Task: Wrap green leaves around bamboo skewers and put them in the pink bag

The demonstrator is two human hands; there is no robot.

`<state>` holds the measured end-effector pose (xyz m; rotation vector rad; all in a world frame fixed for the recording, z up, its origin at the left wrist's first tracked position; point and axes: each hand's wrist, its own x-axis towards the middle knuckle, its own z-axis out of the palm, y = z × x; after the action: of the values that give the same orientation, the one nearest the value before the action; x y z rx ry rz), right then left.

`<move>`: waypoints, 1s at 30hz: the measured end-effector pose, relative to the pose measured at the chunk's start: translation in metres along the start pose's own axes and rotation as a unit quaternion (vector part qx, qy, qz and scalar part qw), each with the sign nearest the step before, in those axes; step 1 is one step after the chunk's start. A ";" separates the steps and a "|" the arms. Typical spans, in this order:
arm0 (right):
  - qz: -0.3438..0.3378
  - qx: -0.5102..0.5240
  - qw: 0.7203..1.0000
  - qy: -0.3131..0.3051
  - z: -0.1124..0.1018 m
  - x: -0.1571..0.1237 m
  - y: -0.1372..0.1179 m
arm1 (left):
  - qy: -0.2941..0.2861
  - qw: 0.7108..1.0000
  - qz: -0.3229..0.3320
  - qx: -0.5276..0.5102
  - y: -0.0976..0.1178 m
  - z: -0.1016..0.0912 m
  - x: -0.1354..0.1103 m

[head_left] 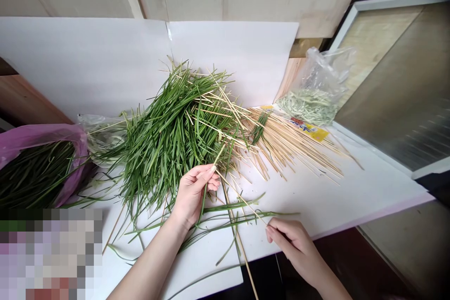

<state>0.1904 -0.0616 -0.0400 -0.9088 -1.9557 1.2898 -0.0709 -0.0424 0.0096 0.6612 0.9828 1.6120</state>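
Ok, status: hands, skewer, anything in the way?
Left hand pinching chive, far end of bamboo skewer. Right hand gripping near end. Skewer slants between them. Loose chives underneath, not blocking.

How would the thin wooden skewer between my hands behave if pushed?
The skewer is probably stiff, since it runs nearly straight between your left hand and right hand. Being so thin, it's likely light and might snap if pushed sideways.
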 end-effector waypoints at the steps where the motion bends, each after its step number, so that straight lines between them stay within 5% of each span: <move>1: 0.001 -0.001 1.000 0.000 0.000 0.000 0.000 | -0.004 1.000 -0.001 0.007 0.000 0.000 -0.001; 17: 0.010 -0.007 1.000 -0.006 -0.001 -0.001 -0.002 | 0.036 0.997 -0.029 -0.058 0.001 0.002 -0.001; 30: 0.009 -0.008 1.000 -0.005 -0.002 -0.001 -0.002 | 0.005 0.995 -0.074 -0.069 -0.001 0.002 -0.002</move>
<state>0.1919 -0.0616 -0.0379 -0.9316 -1.9715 1.2936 -0.0680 -0.0441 0.0101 0.4745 0.8974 1.5372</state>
